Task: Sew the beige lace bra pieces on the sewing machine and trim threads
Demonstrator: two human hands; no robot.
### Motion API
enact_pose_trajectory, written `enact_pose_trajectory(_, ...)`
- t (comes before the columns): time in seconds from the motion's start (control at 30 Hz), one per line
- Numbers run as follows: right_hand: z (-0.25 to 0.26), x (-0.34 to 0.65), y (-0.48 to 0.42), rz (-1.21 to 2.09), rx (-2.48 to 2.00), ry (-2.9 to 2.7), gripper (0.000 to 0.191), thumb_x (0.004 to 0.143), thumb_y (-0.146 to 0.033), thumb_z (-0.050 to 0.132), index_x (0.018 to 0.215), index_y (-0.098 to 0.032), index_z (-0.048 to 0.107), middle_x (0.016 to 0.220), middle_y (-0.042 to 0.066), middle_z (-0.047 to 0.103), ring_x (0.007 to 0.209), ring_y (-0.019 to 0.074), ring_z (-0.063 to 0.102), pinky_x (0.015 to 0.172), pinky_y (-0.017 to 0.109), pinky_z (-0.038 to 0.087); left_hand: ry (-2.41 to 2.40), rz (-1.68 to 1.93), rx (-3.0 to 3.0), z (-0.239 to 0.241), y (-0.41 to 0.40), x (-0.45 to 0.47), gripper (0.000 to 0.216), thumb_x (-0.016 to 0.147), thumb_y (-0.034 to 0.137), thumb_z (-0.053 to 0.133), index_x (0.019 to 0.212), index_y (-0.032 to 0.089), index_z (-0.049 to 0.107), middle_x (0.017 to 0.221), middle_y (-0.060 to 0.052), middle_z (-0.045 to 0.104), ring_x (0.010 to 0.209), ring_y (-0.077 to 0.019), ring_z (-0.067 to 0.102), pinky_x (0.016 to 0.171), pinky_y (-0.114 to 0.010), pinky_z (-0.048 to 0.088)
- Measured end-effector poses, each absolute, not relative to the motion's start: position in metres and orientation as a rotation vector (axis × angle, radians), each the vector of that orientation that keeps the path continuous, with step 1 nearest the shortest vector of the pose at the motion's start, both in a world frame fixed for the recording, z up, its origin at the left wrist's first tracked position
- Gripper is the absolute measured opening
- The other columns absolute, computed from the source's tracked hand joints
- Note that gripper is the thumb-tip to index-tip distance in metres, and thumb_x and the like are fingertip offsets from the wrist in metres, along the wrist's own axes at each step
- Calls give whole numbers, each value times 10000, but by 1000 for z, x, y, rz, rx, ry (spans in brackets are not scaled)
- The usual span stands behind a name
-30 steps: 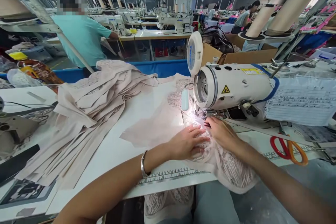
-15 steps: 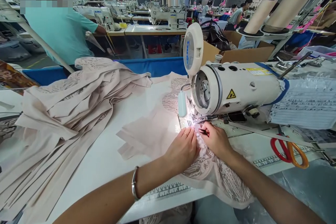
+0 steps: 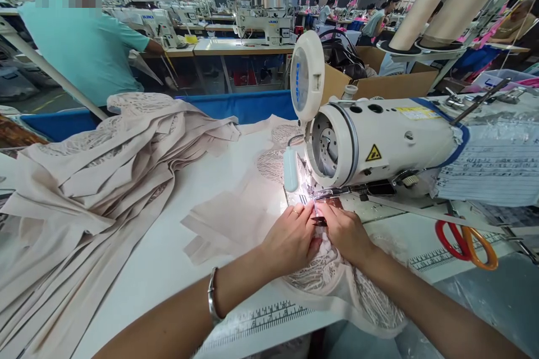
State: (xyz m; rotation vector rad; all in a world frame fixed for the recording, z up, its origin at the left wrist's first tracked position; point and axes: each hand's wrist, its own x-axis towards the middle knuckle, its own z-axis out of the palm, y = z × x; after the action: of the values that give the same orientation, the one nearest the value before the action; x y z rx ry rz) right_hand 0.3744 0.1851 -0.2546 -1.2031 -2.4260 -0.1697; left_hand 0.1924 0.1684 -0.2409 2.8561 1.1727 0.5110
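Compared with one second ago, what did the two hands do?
The left hand and right hand slid forward along the lace fabric toward the needle of the sewing machine. The left hand lay spread flat before. Now it sits close against the right, fingertips together at the lit spot. The fabric pile on the left and the scissors on the right stayed put.

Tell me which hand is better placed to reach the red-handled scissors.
Probably the right hand: the scissors lie on its side of the table, while the left hand rests on the lace, farther away.
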Motion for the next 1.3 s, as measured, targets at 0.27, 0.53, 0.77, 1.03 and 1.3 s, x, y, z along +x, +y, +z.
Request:
enact_pose_trajectory(0.27,-257,379,183,-157,-1204,-2470,352,979,-110,368,1161,-90,669,958,118,717,821,215,683,751,304,524,1153,557,2788,-241,173,187,528,905,323,596,1328,36,464,1350,-207,521,1035,-335,517,910,-446,456)
enact_pose_trajectory(0.53,-257,376,186,-187,-1268,-2442,444,877,-27,404,1237,-88,658,886,94,713,741,198,681,692,289,548,1213,537,2836,-244,172,184,562,948,365,591,1371,20,454,1417,-212,486,1228,-363,468,1041,-483,373)
enact_pose_trajectory(0.77,-255,374,188,-275,-1190,-2405,466,846,10,378,1206,-66,666,867,84,721,698,195,689,641,286,546,1291,435,2894,-243,171,184,560,1012,424,494,1407,29,448,1452,-195,474,1290,-351,439,1084,-533,294)
enact_pose_trajectory(1.03,-251,372,190,-84,-1343,-2465,391,861,-17,404,1139,-123,659,991,91,730,828,224,701,710,296,513,1330,480,2925,-246,174,183,553,1016,442,474,1387,32,480,1422,-194,501,1269,-353,457,1058,-521,331)
enact_pose_trajectory(1.3,-238,376,192,181,-1566,-2391,255,834,-53,549,1057,-152,621,923,59,694,745,199,663,639,275,444,1004,243,3274,-238,159,190,340,1012,167,429,1242,-25,590,1224,-220,607,1210,-376,526,1042,-470,394)
